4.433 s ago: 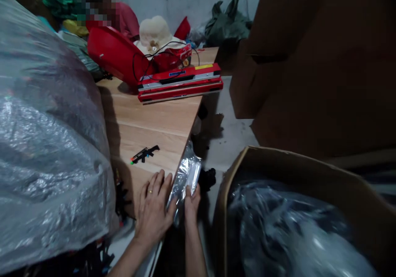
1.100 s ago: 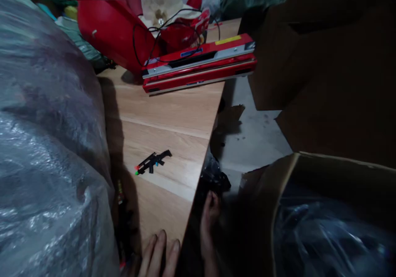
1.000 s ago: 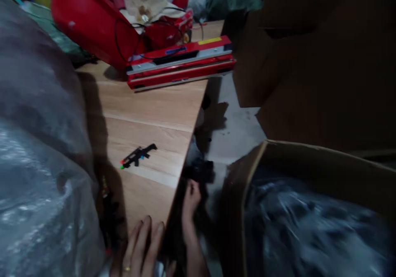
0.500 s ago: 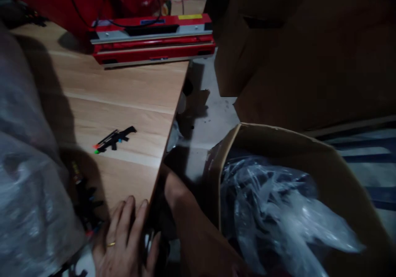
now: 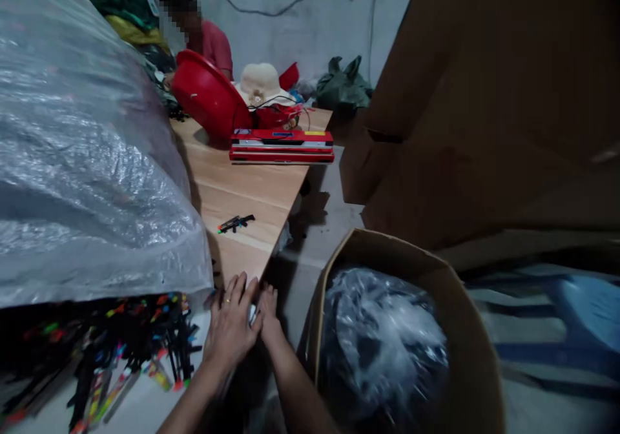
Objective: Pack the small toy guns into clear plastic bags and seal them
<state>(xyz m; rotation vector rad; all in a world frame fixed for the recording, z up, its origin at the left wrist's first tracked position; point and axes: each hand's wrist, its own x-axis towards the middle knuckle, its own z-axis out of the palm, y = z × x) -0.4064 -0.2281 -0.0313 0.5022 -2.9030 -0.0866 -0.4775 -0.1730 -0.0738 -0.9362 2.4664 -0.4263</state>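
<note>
At the bottom centre of the frame the left hand (image 5: 231, 326) is lying flat on the near corner of the wooden table (image 5: 252, 192), fingers stretched out and close together, a ring showing on one of them; the right hand (image 5: 269, 312) is sitting just beside it at the table's edge, fingers pointing up and held together, and whether they are pinching anything I cannot tell, since only a small pale glint is showing between the two hands; in the lower left a heap of small black toy pieces with coloured tips (image 5: 121, 350) is spilling out from under a large clear plastic bag (image 5: 82, 156) that is filling the left side; in the lower right a cardboard box (image 5: 465, 330) is standing on the floor, holding crumpled clear plastic (image 5: 382, 337); toward the middle of the frame a single small black toy gun (image 5: 236, 223) is lying alone on the table, well apart from the hands; farther up, a long red sealing machine (image 5: 281, 145) is resting across the table, with a red basin (image 5: 208, 98) tilted behind it and a cream hat (image 5: 260, 82) beside that; at the top left a person in a red shirt (image 5: 213, 40) is sitting at the far end.
</note>
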